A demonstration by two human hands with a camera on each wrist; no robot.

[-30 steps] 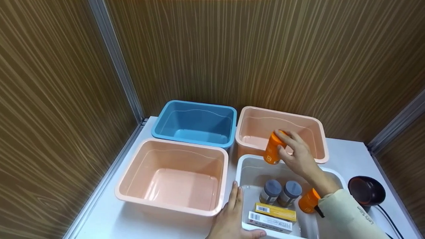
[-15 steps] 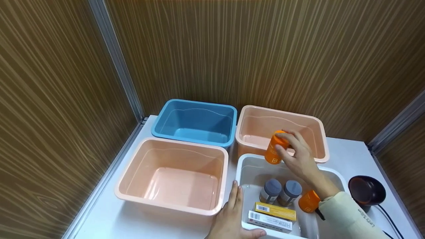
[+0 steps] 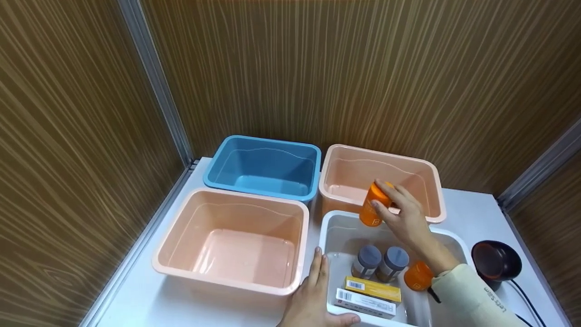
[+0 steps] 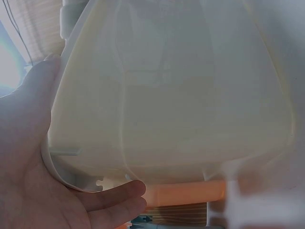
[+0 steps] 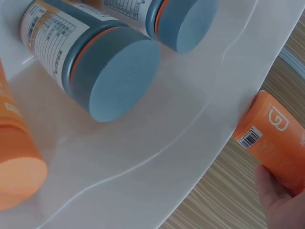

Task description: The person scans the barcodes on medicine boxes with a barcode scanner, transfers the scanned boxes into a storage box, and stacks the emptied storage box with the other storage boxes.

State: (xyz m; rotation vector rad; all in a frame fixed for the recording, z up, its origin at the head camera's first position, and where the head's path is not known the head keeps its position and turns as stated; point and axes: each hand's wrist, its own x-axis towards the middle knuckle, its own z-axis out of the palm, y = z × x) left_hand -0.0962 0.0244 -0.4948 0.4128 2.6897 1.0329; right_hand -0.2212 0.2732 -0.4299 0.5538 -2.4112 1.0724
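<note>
My right hand holds an orange bottle near its cap, thumb and fingers on its sides. The bottle hangs tilted over the far rim of the white bin. In the right wrist view the orange bottle shows a white logo and a barcode. My left hand rests at the white bin's near left corner, fingers straight along its outer side and thumb at the near rim. Inside the bin stand two grey-capped bottles and a second orange bottle. A yellow box lies beside a white box.
A blue bin stands at the back left, with a pink bin to its right. Another pink bin is at the front left. On the right sits a dark round object with a black cable. Wood-patterned walls surround the table.
The orange bottle stays over the far rim, lowering slightly and tilting a little in my right hand. The whole head view shifts slightly left. My left hand keeps its place on the bin.
</note>
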